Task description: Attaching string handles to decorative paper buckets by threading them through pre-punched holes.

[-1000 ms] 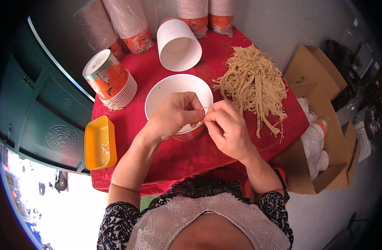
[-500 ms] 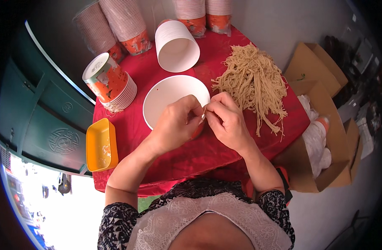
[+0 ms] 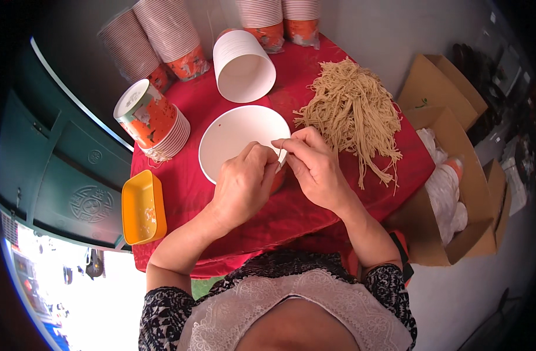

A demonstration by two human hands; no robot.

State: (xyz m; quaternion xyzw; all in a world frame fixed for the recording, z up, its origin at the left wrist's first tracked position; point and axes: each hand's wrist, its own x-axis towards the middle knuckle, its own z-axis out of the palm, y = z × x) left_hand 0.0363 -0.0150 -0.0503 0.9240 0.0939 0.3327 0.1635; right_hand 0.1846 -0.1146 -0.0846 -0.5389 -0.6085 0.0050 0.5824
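Both hands meet at the near right rim of an upright white paper tub (image 3: 239, 131), whose mouth faces me. My left hand (image 3: 244, 184) is closed in a pinch, its fingertips mostly hidden behind the knuckles. My right hand (image 3: 315, 167) is bent beside it, index finger reaching over toward the left fingers. Between the fingertips a thin pale string (image 3: 279, 153) shows faintly. A little orange-red of the tub's outside peeks out below the hands. To the right of my right hand lies a big heap of tan strings (image 3: 353, 111).
Behind the tub another white paper tub (image 3: 244, 73) lies on its side. Stacked orange tubs (image 3: 154, 120) stand upside down at left, above a yellow plastic box (image 3: 142, 207). Wrapped tub stacks (image 3: 168, 38) line the back. An open cardboard box (image 3: 455, 175) stands right of the red-covered table (image 3: 233, 245).
My left hand has sunk slightly and turned its knuckles more toward the right. My right index finger has stretched leftward over the left fingertips. The whole view has shifted slightly.
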